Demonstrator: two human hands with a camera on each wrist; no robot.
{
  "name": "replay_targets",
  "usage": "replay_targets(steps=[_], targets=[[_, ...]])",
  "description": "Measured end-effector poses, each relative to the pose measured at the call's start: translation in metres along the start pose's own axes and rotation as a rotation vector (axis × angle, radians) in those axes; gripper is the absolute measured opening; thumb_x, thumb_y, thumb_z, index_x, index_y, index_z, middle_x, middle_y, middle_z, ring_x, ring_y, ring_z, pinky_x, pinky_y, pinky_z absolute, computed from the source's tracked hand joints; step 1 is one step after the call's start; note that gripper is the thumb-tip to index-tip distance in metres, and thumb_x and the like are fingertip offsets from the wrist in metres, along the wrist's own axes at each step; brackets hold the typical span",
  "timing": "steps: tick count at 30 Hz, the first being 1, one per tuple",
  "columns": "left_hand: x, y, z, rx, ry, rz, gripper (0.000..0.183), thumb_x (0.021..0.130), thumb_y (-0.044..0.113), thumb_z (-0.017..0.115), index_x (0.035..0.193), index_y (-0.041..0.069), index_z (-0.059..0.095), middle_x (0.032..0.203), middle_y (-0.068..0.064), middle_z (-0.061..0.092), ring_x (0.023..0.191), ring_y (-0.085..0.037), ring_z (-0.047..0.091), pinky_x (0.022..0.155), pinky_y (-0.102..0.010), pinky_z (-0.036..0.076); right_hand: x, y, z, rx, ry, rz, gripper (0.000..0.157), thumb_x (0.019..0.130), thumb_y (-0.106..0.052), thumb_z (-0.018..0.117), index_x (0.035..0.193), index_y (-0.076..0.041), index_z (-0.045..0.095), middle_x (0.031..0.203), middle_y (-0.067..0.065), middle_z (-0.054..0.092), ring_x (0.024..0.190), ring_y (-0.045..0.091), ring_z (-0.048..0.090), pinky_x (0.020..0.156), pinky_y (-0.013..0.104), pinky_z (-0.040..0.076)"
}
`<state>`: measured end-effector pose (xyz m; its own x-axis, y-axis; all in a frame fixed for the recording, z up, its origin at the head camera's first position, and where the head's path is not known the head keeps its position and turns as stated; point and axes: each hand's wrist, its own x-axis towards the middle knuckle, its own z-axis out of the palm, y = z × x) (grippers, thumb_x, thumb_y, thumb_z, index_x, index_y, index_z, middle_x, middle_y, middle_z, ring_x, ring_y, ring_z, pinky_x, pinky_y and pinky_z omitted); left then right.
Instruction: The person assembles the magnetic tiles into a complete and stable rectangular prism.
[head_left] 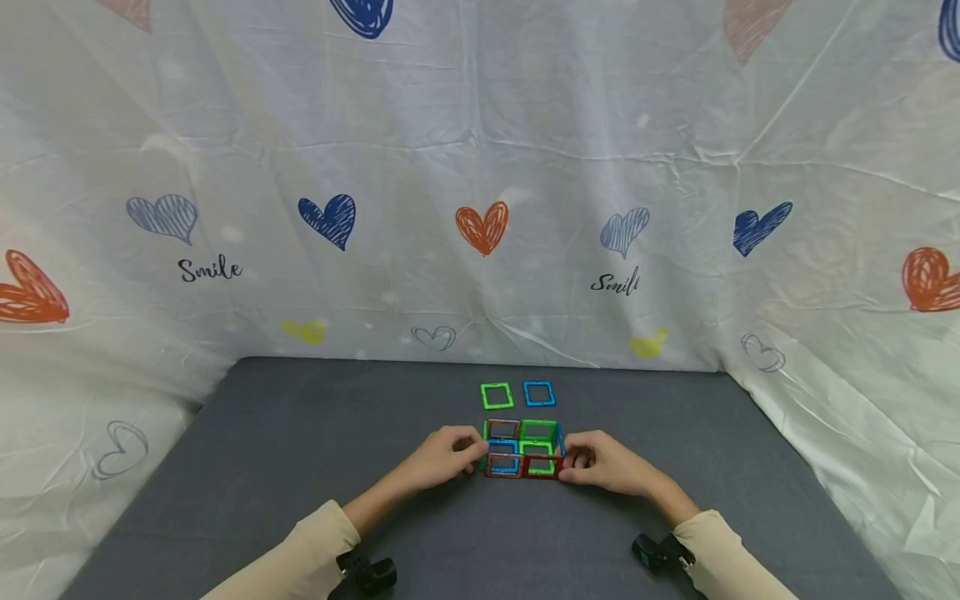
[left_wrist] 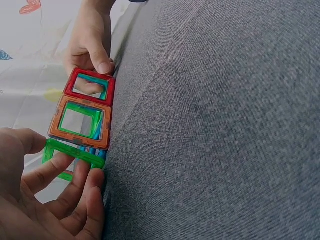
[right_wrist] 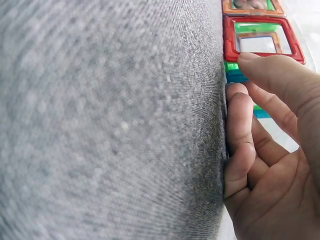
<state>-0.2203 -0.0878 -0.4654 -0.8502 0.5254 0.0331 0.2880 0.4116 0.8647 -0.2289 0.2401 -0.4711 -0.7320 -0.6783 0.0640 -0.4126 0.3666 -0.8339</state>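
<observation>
A low box of square magnetic tiles stands on the grey table, with an orange tile and a red tile upright along its front. At its left end, my left hand has the thumb at a corner of a green tile and bent fingers against its face. My right hand is at the opposite end, its thumb on the edge of the red tile and its other fingers curled beside the blue end tile. Blue and green tiles show inside the box.
Behind the box, a loose green tile and a loose blue tile lie flat, side by side. A white curtain printed with hearts hangs past the far edge of the grey table. Each wrist carries a black camera.
</observation>
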Motion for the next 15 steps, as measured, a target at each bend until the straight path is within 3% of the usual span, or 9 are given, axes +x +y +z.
replay_targets(steps=[8, 15], targets=[[-0.0022, 0.0004, -0.0042, 0.001, -0.035, 0.012, 0.021, 0.106, 0.028, 0.058, 0.106, 0.011, 0.071, 0.092, -0.003, 0.068, 0.080, -0.021, 0.065, 0.063, -0.034, 0.051, 0.0002, 0.0010, 0.0000, -0.009, -0.001, 0.006, 0.009, 0.095, -0.013, 0.075, 0.093, -0.009, 0.067, 0.077, 0.001, 0.063, 0.064, 0.009, 0.055, 0.058, 0.023, 0.044], [-0.0034, -0.0067, -0.0051, 0.075, -0.047, 0.135, 0.007, 0.097, 0.014, 0.071, 0.104, 0.011, 0.069, 0.098, 0.004, 0.067, 0.085, -0.012, 0.066, 0.073, -0.028, 0.055, 0.0003, 0.0012, 0.0003, -0.030, 0.001, 0.008, 0.008, 0.095, -0.013, 0.075, 0.094, -0.010, 0.068, 0.078, 0.000, 0.063, 0.065, 0.010, 0.056, 0.059, 0.023, 0.045]])
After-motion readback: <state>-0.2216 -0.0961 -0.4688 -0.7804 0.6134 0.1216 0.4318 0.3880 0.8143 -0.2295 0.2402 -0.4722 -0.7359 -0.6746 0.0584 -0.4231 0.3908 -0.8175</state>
